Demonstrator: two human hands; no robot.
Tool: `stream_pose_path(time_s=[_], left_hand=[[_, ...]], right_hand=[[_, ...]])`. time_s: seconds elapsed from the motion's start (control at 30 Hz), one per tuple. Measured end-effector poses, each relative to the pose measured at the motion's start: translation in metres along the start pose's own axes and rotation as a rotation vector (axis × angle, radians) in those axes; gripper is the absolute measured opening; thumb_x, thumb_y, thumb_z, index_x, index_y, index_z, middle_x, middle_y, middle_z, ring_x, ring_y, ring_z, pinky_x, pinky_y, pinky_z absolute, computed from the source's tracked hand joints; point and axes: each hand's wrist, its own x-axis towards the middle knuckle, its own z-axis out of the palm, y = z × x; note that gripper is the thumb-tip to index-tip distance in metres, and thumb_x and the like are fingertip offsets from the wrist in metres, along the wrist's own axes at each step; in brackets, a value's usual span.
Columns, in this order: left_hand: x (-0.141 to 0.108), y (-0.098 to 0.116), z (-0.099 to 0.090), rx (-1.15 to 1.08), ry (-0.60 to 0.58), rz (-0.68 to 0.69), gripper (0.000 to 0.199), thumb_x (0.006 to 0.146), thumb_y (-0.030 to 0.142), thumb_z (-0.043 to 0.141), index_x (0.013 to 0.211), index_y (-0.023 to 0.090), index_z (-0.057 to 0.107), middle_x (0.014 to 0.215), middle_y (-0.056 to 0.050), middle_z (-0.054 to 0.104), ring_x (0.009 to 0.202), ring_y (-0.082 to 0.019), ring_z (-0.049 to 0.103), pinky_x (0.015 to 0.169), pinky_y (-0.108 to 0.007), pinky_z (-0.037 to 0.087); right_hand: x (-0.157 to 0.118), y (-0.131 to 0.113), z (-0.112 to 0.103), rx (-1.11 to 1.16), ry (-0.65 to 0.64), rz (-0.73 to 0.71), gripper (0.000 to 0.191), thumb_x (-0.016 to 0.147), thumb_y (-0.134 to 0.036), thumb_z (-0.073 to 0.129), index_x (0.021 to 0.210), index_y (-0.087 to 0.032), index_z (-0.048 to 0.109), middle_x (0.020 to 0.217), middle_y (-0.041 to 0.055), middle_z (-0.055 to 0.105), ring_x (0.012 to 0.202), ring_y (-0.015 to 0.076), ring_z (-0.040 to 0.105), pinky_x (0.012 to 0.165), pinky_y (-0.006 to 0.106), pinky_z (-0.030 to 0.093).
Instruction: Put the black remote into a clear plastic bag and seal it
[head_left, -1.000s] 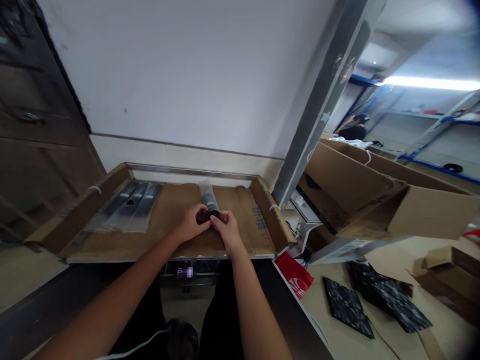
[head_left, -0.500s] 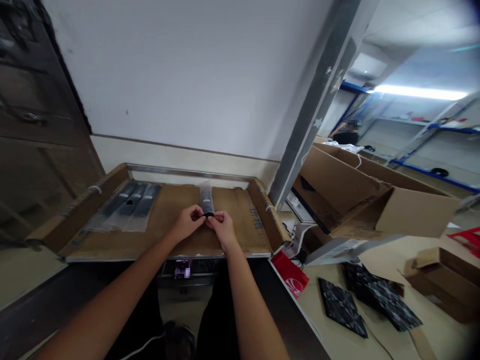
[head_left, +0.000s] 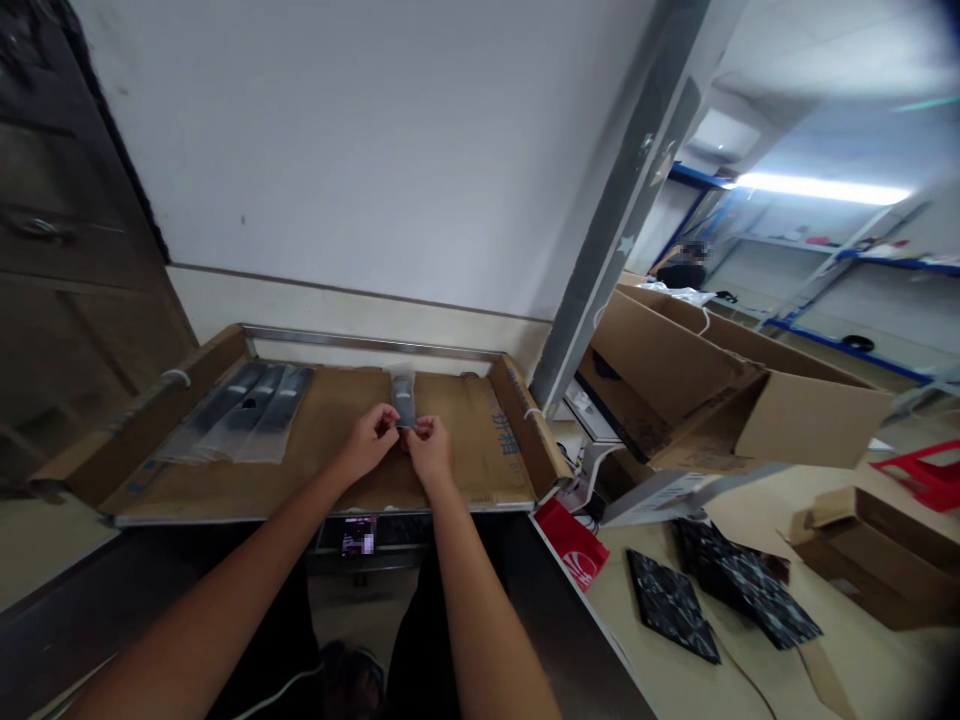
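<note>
In the head view, a slim dark item in a clear plastic sleeve (head_left: 404, 398) lies on the cardboard-lined tabletop (head_left: 337, 400), right of its middle. It sits just beyond the fingertips of both hands. Its long axis runs away from the person toward the wall (head_left: 360, 150), so its narrow near end faces the grip. The left hand (head_left: 369, 440) comes in at the near left edge, and the right hand (head_left: 429, 450) at the near right corner; neither is clearly nearer. Each has thumb and fingers drawn together with hardly any gap, and both appear to pinch the near end of the sleeve, almost meeting there.

Well apart to the left, a row of similar sleeved packs (head_left: 259, 400) lies partly overlapped, at a slant. An open cardboard box (head_left: 675, 370) stands to the right, beyond the tabletop's raised cardboard side (head_left: 529, 425).

The sleeve's near end is covered by the fingertips, so whether its mouth is there, folded or open, cannot be told, nor exactly what each finger presses. The item inside is too small and dull to identify. The forearms are cut off at the bottom edge, and a small lit screen (head_left: 358, 537) below the tabletop is partly pixelated.
</note>
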Motion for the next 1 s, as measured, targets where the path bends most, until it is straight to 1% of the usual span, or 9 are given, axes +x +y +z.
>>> stream_pose_path(time_s=[0.1,0.23,0.33,0.43,0.57,0.73,0.8,0.87,1.0], left_hand=[[-0.001,0.005,-0.001,0.020,-0.017,-0.004,0.016,0.075,0.024,0.056,0.089,0.018,0.059,0.075,0.002,0.057,0.069,-0.013,0.054,0.066,-0.025,0.042],[-0.002,0.005,-0.002,-0.004,-0.010,-0.021,0.011,0.073,0.024,0.056,0.082,0.018,0.057,0.072,0.002,0.055,0.066,-0.012,0.052,0.064,-0.024,0.041],[-0.002,0.004,-0.003,-0.019,-0.014,-0.036,0.010,0.072,0.025,0.056,0.079,0.018,0.055,0.072,0.002,0.055,0.066,-0.012,0.051,0.063,-0.025,0.040],[-0.002,0.003,-0.004,-0.032,-0.026,-0.044,0.010,0.069,0.024,0.055,0.077,0.018,0.054,0.072,0.002,0.055,0.067,-0.012,0.051,0.064,-0.025,0.040],[-0.003,0.004,-0.005,-0.068,-0.036,-0.072,0.009,0.067,0.024,0.054,0.074,0.018,0.053,0.070,0.002,0.054,0.065,-0.012,0.050,0.062,-0.024,0.039],[-0.006,0.006,-0.007,-0.106,-0.087,-0.075,0.011,0.068,0.025,0.056,0.075,0.017,0.055,0.071,0.002,0.055,0.066,-0.011,0.049,0.063,-0.023,0.038],[-0.006,0.005,-0.008,-0.113,-0.048,-0.074,0.012,0.067,0.025,0.057,0.076,0.017,0.055,0.071,0.002,0.054,0.066,-0.011,0.049,0.063,-0.023,0.038],[-0.006,0.003,-0.010,-0.121,0.025,-0.089,0.014,0.065,0.025,0.057,0.076,0.018,0.055,0.070,0.003,0.053,0.065,-0.012,0.049,0.062,-0.023,0.039],[-0.006,-0.002,-0.013,-0.123,0.118,-0.160,0.016,0.067,0.028,0.055,0.081,0.019,0.057,0.070,0.002,0.054,0.063,-0.013,0.050,0.058,-0.024,0.040]], right_hand=[[-0.003,-0.004,0.002,-0.249,0.054,-0.067,0.016,0.077,-0.025,0.066,0.088,-0.021,0.056,0.075,-0.0020,0.065,0.068,0.0147,0.063,0.063,0.024,0.048],[-0.007,-0.014,0.007,-0.511,0.137,-0.076,0.013,0.079,-0.025,0.068,0.090,-0.020,0.062,0.087,0.0035,0.070,0.078,0.0167,0.064,0.069,0.026,0.045],[-0.011,-0.023,0.013,-0.666,0.136,-0.048,0.015,0.084,-0.031,0.067,0.094,-0.020,0.065,0.092,0.0066,0.072,0.081,0.0192,0.065,0.070,0.027,0.044],[-0.014,-0.030,0.018,-0.778,0.136,-0.037,0.016,0.088,-0.031,0.063,0.098,-0.020,0.066,0.091,0.0094,0.073,0.084,0.0221,0.067,0.070,0.029,0.044],[-0.018,-0.035,0.021,-0.846,0.136,-0.031,0.017,0.091,-0.030,0.059,0.101,-0.019,0.068,0.092,0.0126,0.074,0.083,0.0250,0.069,0.066,0.030,0.044],[-0.020,-0.034,0.019,-0.829,0.136,-0.056,0.017,0.092,-0.029,0.058,0.100,-0.020,0.070,0.090,0.0131,0.074,0.085,0.0250,0.069,0.066,0.029,0.043],[-0.020,-0.033,0.018,-0.825,0.142,-0.062,0.016,0.092,-0.027,0.058,0.100,-0.020,0.070,0.090,0.0130,0.075,0.085,0.0247,0.069,0.066,0.029,0.043],[-0.023,-0.033,0.017,-0.827,0.140,-0.080,0.017,0.091,-0.024,0.058,0.101,-0.019,0.070,0.090,0.0130,0.075,0.084,0.0243,0.069,0.067,0.028,0.043],[-0.032,-0.034,0.013,-0.901,0.092,-0.107,0.019,0.091,-0.022,0.055,0.103,-0.019,0.070,0.092,0.0148,0.075,0.084,0.0252,0.070,0.068,0.030,0.045]])
